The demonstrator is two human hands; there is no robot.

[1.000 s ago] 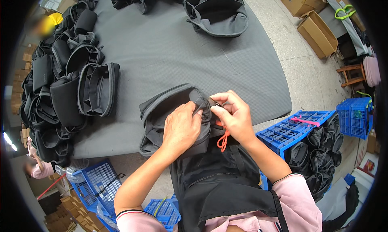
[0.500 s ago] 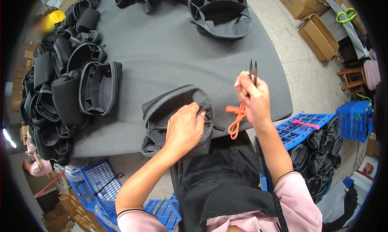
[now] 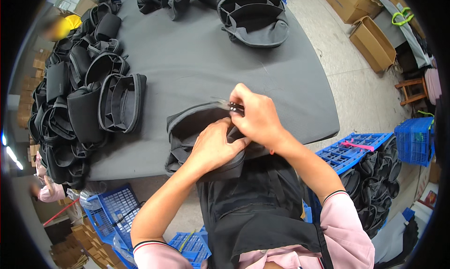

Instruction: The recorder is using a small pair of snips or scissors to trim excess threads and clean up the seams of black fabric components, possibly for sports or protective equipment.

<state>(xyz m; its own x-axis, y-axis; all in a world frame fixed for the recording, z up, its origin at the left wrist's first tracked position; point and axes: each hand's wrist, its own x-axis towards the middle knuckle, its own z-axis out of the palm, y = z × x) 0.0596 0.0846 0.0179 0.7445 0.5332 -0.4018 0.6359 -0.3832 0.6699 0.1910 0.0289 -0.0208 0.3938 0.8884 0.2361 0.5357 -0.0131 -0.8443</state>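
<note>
Around a grey table (image 3: 178, 72), printed carton (image 3: 349, 4) far right, crate (image 3: 347, 159) of pouches (image 3: 370, 180) near right, left hand (image 3: 213, 145) is gripping case (image 3: 187, 116), right hand (image 3: 258, 116) snips (image 3: 237, 108).

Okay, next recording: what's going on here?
A person works at a grey-covered table. Their left hand holds an open black pouch by its right side, at the table's near edge. Their right hand grips small dark scissors at the pouch's far right corner; the blades are blurred, so whether they touch it is unclear. Similar pouches lie heaped on the left, and another open one sits toward the far right.
</note>
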